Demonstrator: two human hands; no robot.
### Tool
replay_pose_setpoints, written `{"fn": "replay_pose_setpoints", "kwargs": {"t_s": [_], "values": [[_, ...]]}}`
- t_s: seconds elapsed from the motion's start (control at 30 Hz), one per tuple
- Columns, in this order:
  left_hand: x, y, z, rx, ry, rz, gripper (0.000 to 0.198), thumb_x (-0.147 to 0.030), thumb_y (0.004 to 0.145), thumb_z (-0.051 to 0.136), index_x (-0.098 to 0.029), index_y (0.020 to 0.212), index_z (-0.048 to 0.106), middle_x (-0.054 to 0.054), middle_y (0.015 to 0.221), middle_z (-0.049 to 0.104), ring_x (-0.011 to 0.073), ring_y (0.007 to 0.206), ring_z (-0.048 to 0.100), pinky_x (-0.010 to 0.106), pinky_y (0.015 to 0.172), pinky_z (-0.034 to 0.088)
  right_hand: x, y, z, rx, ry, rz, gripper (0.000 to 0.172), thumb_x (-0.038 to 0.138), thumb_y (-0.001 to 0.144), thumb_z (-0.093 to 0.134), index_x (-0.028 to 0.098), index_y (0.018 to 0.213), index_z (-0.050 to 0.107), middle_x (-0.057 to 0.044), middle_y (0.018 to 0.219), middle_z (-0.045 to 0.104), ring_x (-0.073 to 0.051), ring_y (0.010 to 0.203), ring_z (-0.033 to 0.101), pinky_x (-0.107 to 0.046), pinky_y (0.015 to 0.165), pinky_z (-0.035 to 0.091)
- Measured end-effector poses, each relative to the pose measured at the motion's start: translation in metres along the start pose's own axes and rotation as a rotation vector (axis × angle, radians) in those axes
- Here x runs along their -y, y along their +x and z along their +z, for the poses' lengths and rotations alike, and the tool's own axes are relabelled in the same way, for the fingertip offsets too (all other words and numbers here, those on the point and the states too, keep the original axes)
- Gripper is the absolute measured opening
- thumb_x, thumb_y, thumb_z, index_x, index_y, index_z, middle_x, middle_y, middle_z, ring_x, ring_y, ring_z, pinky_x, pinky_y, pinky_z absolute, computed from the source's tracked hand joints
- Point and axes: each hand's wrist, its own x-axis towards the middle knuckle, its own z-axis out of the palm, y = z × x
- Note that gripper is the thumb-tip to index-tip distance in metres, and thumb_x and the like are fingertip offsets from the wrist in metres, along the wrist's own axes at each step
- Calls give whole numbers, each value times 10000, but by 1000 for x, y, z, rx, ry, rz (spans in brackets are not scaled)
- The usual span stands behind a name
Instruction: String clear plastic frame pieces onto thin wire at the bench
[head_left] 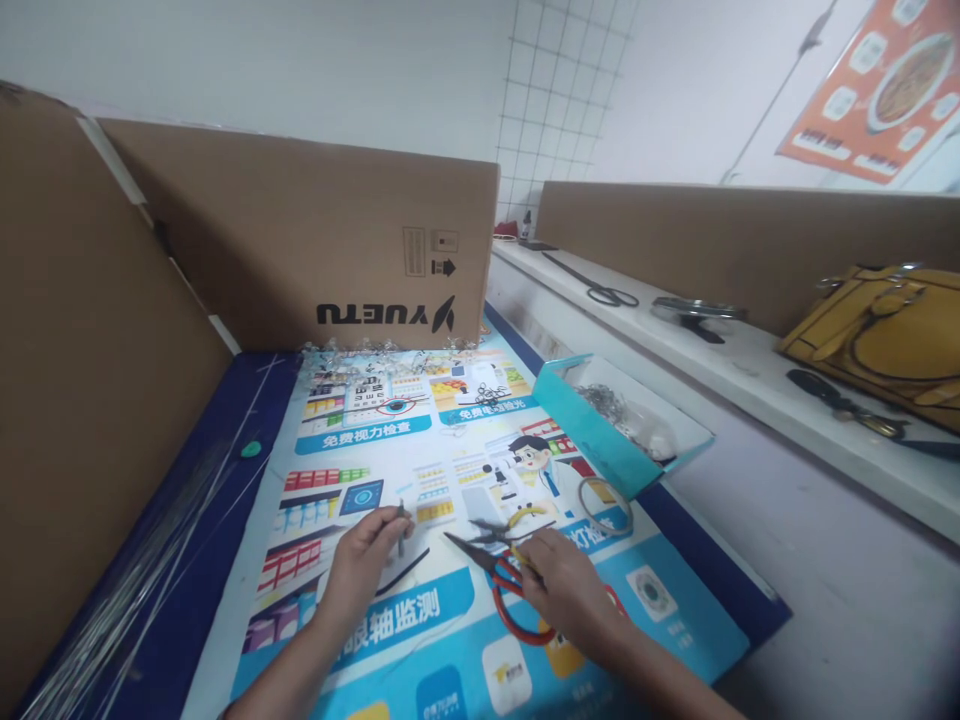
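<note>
My left hand is closed in a pinch, holding a thin grey rod-like piece upright between thumb and fingers. A dark curved strip shows just below that hand. My right hand is closed on a pair of yellow-handled pliers, whose handles are spread and whose jaws point left toward my left hand. Under and beside my right hand lie red-handled scissors, blades pointing up-left. A coiled ring of wire rests to the right of the pliers.
A teal box holding wire pieces stands at right. Clear bits line the back cardboard wall. Long thin wires lie at left, near a green blob. A ledge holds scissors and a yellow bag.
</note>
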Motion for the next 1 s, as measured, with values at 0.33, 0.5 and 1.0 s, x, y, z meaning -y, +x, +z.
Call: {"fn": "replay_pose_setpoints", "kwargs": {"t_s": [0.33,0.5,1.0], "values": [[-7,-1,3,7,-34,-18,207,-345,749,531,-166,679,609,16,695,610,151,635,519,217,549,404,-18,-5,-8,-117,-269,-113,190,141,793,462,146,931,592,-103,864,628,-235,798,554,-347,729,424],[1,1,5,8,-68,12,206,-316,762,516,-157,660,597,6,653,594,113,541,483,200,496,373,-4,-20,10,-119,-266,-428,486,48,652,486,169,1121,525,-105,1015,633,-270,911,568,-355,759,458],[-40,-13,16,8,88,221,178,-267,759,513,-182,667,639,19,729,659,177,729,587,256,711,448,9,3,-15,307,1148,172,527,259,666,578,207,1182,482,-13,736,573,-152,625,546,-270,565,440]]}}
